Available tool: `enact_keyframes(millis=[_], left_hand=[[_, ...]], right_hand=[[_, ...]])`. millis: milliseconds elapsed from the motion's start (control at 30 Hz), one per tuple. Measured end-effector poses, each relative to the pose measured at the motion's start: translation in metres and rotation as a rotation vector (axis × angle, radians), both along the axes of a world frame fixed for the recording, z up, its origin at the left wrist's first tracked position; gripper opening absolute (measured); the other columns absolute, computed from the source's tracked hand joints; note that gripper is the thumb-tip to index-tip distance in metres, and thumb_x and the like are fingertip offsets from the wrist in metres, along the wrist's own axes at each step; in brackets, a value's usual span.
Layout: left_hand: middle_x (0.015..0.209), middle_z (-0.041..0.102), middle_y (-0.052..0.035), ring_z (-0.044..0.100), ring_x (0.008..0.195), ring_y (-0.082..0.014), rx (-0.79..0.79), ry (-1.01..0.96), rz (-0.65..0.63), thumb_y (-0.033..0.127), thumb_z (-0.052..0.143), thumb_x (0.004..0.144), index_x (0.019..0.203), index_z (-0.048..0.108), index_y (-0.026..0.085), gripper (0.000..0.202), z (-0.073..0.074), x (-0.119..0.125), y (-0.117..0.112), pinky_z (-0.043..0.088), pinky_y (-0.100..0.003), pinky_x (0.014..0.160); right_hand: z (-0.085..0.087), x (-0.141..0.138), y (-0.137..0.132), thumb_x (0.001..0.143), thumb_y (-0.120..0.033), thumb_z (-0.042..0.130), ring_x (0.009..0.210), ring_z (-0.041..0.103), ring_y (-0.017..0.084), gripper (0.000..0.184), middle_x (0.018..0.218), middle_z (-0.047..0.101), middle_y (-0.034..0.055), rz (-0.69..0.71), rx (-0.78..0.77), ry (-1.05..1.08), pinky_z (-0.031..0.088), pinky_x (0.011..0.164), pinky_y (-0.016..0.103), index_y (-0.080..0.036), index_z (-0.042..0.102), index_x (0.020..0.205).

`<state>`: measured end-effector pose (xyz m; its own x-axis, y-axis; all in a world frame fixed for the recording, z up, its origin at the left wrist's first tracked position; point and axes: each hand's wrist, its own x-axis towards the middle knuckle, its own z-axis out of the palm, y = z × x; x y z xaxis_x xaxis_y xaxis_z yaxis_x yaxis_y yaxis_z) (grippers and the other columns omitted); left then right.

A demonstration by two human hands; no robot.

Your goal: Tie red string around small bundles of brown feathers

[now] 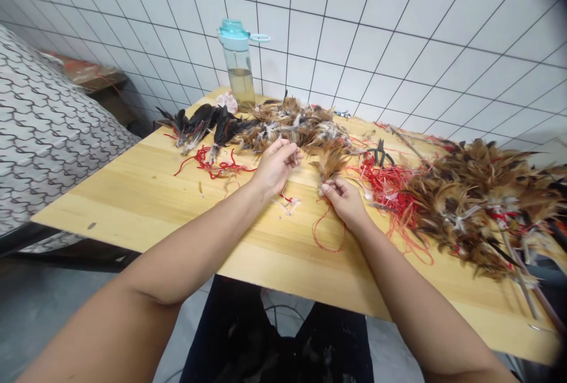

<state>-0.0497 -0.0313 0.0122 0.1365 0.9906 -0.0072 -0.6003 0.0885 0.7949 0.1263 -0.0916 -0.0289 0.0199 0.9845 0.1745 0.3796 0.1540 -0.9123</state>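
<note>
Head view: right hand [346, 201] pinched tight on a brown feather bunch [331, 164], left hand [275, 169] loosely curled, contents unclear.

One clear plastic bottle with a turquoise lid [239, 76] and one small black two-handled hand tool [380, 153], I see. Heaps of brown feathers come to two, a middle heap [292, 126] and a right-hand heap [482, 188], plus one small separate brown feather bunch [331, 164]. Tangled red string: two clumps, left clump [210, 160] and right clump [387, 182]. Black feather bundles [225, 126] overlap; at least two.
</note>
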Motion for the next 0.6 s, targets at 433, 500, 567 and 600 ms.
enact_keyframes(millis=[433, 500, 567, 600], left_hand=[[0.063, 0.053, 0.0049, 0.037, 0.046, -0.0023, 0.108, 0.238, -0.119, 0.023, 0.066, 0.079, 0.076, 0.045, 0.017, 0.022, -0.010, 0.000, 0.000, 0.026, -0.015, 0.045], [0.063, 0.053, 0.0046, 0.037, 0.047, -0.0030, 0.133, 0.280, -0.112, 0.023, 0.067, 0.077, 0.076, 0.045, 0.018, 0.023, -0.011, -0.001, 0.001, 0.027, -0.015, 0.046], [0.063, 0.053, 0.0042, 0.037, 0.047, -0.0034, 0.150, 0.313, -0.102, 0.023, 0.067, 0.077, 0.076, 0.046, 0.018, 0.021, -0.011, -0.001, 0.001, 0.027, -0.016, 0.046], [0.063, 0.053, 0.0040, 0.037, 0.047, -0.0036, 0.155, 0.329, -0.100, 0.022, 0.066, 0.077, 0.076, 0.047, 0.017, 0.020, -0.011, -0.002, 0.001, 0.028, -0.016, 0.046]], right_hand=[[0.023, 0.017, -0.002, 0.077, -0.051, 0.062, 0.057, 0.041, 0.010, 0.033, 0.061, 0.046, -0.0041, -0.194, 0.043, 0.088, 0.037, 0.056, 0.025, -0.020, 0.054, 0.071], [0.039, 0.025, -0.005, 0.077, -0.053, 0.062, 0.056, 0.038, 0.010, 0.035, 0.060, 0.044, -0.0044, -0.224, 0.065, 0.075, 0.035, 0.054, 0.024, -0.020, 0.053, 0.072], [0.060, 0.035, -0.012, 0.078, -0.054, 0.062, 0.057, 0.039, 0.010, 0.035, 0.062, 0.047, -0.0035, -0.232, 0.096, 0.054, 0.035, 0.054, 0.024, -0.020, 0.054, 0.073], [0.071, 0.041, -0.017, 0.078, -0.054, 0.061, 0.057, 0.039, 0.010, 0.036, 0.061, 0.047, -0.0035, -0.258, 0.121, 0.032, 0.035, 0.054, 0.024, -0.019, 0.055, 0.074]])
